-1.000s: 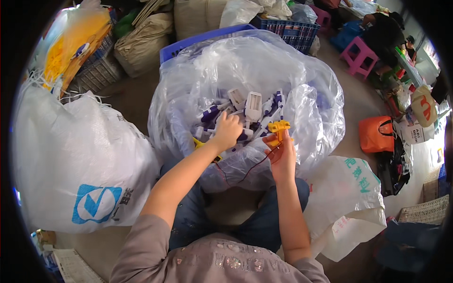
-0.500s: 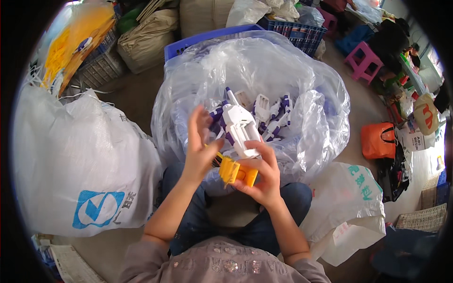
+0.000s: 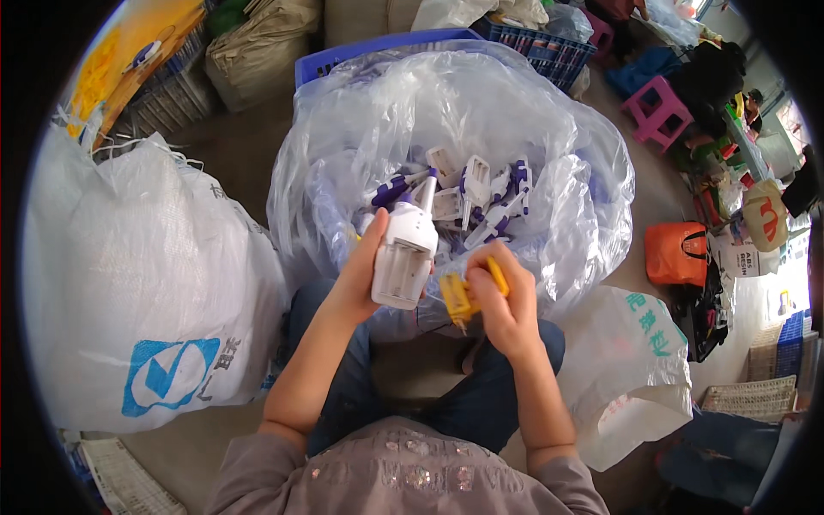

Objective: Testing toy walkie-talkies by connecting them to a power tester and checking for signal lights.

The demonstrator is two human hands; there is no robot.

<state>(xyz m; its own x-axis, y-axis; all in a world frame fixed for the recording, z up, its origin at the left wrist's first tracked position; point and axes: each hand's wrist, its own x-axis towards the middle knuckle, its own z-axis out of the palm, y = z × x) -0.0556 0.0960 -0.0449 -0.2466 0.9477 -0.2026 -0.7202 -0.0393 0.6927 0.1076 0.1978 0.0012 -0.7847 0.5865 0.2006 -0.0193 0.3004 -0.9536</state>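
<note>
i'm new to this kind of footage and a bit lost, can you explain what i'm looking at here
There is no machine here: these are a person's two bare hands. The view comes from a wide fisheye camera worn on the head, looking down, so straight edges bend near the rim.

The left hand holds a white plastic casing with an open compartment and an antenna-like stem. The right hand holds a yellow plastic piece in its fingers.

In front is an open clear plastic bag with white-and-purple plastic parts inside; a blue crate shows behind it. A white woven sack stands at the left.
</note>
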